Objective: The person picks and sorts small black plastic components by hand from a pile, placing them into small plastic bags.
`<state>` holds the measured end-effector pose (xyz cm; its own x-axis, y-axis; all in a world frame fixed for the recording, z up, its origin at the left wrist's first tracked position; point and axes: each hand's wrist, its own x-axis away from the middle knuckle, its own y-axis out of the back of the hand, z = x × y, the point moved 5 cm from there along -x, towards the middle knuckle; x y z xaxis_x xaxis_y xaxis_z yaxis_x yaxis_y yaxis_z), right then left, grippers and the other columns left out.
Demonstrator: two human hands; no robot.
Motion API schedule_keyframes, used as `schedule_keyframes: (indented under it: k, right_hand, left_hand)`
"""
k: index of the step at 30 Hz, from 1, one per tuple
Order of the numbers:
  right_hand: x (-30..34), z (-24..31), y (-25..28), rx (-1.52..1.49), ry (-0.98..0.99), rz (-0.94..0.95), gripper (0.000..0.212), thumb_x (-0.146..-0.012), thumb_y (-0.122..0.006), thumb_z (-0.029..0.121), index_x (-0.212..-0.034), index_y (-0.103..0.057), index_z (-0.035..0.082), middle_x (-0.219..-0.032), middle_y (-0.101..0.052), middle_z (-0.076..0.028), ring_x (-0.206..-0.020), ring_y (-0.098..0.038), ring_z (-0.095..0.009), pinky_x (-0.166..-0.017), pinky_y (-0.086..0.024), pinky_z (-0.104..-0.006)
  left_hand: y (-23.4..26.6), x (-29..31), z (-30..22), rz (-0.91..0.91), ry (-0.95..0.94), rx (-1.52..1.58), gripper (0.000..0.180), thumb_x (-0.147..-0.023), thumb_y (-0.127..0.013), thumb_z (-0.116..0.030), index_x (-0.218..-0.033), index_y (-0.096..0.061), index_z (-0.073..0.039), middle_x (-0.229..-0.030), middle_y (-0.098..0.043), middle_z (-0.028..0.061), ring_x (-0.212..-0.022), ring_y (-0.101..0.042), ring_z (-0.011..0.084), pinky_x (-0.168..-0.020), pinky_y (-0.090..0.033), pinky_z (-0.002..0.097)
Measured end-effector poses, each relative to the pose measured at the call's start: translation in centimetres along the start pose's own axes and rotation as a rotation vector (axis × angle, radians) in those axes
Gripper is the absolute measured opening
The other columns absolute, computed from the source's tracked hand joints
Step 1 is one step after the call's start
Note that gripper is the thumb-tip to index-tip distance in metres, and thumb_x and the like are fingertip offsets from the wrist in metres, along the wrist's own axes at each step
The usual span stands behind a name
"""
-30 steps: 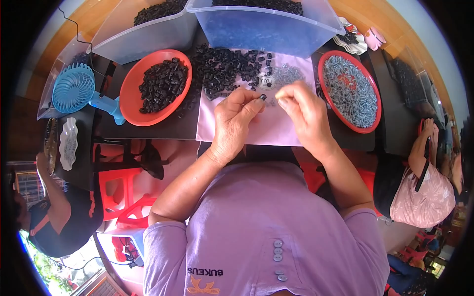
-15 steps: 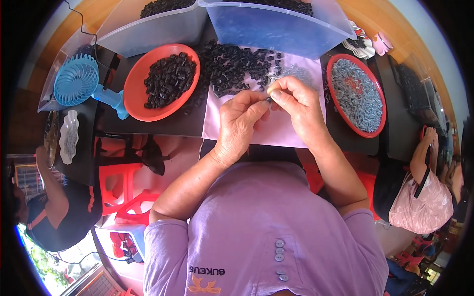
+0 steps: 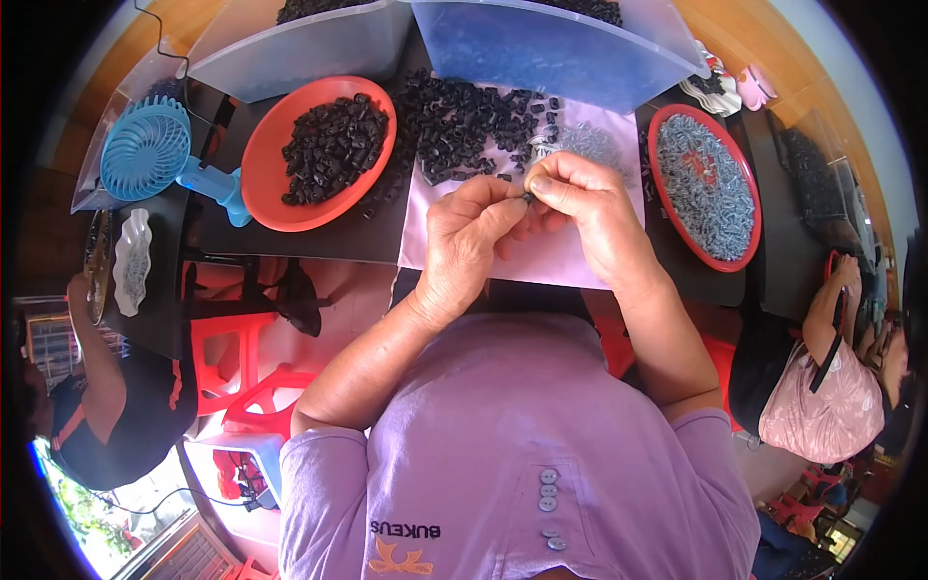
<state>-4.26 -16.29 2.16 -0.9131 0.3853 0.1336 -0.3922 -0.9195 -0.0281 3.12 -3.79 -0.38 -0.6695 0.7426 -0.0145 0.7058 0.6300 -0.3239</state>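
My left hand (image 3: 466,232) and my right hand (image 3: 597,215) meet fingertip to fingertip above a pink cloth (image 3: 570,266). Between thumb and fingers the left one pinches a small black plastic part (image 3: 528,197), mostly covered. My right thumb and forefinger press together against the same spot; what they pinch is too small to make out. Just beyond the fingers lies a loose spread of black plastic parts (image 3: 469,126). Beside it is a small heap of silvery screws (image 3: 592,145).
To the left, a red bowl (image 3: 261,193) holds black parts, next to a blue fan (image 3: 145,150). A red tray (image 3: 660,184) of screws lies right. Clear bins (image 3: 551,68) stand behind. Other people sit on both sides, one in a pink apron (image 3: 822,396).
Both hands stay together at nearly the same spot, with only slight finger movement. The whole view has shifted a little.
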Motion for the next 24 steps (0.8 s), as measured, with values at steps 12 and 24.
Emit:
schedule_keyframes:
  k: [12, 24]
  right_hand:
    - [0.6, 1.3, -0.3, 0.363, 0.461, -0.129, 0.003, -0.089, -0.061, 0.001, -0.089, -0.059, -0.001, -0.077, -0.062, -0.005, -0.071, -0.057, -0.009, -0.065, -0.047, -0.0261]
    - [1.5, 2.2, -0.8, 0.481, 0.666, -0.189, 0.014, -0.084, -0.062, -0.009, -0.095, -0.062, 0.000, -0.083, -0.067, -0.009, -0.072, -0.066, -0.016, -0.063, -0.050, -0.0270]
  left_hand:
    - [-0.1, 0.0, 0.3, -0.013, -0.001, -0.023, 0.013, -0.093, -0.060, -0.011, -0.094, -0.065, 0.001, -0.073, -0.063, 0.0027, -0.063, -0.056, 0.0061, -0.054, -0.044, 0.0203]
    - [-0.2, 0.1, 0.3, -0.002, -0.039, -0.084, 0.013, -0.093, -0.060, -0.012, -0.094, -0.064, 0.001, -0.072, -0.062, 0.0018, -0.062, -0.054, 0.0052, -0.052, -0.043, 0.0200]
